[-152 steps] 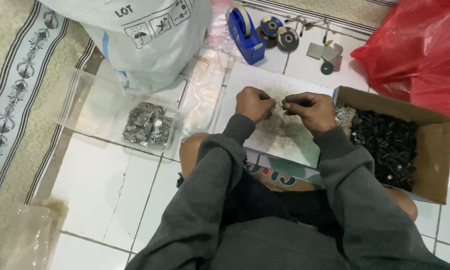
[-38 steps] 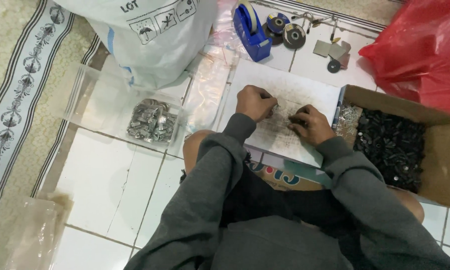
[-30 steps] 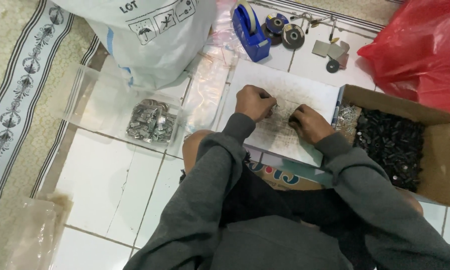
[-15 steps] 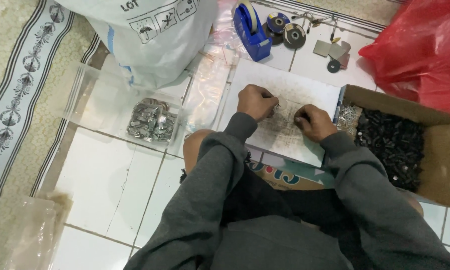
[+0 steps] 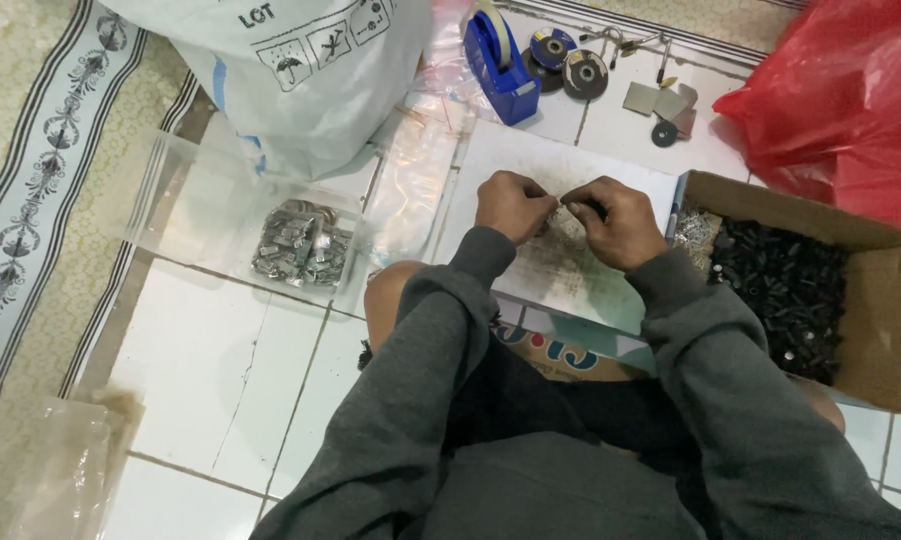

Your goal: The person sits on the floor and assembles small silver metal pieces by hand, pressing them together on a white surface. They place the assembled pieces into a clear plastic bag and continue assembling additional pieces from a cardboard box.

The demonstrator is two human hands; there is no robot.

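You've got both hands, left hand [image 5: 512, 205] and right hand [image 5: 614, 218], pinched shut on a tiny metal piece [image 5: 559, 203] over the white board [image 5: 571, 275], with one clear plastic bag of silvery metal bits [image 5: 302, 244] filled (the brown cardboard box of small black parts [image 5: 791, 290] looks far from empty).

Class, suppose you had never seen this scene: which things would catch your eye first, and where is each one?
The two hands meet at centre: the left hand and right hand pinch something small together over a white board. At the upper right lies a bright red plastic bag, with a cardboard box of small black parts below it. A clear bag of silvery metal pieces lies on the tiles to the left.
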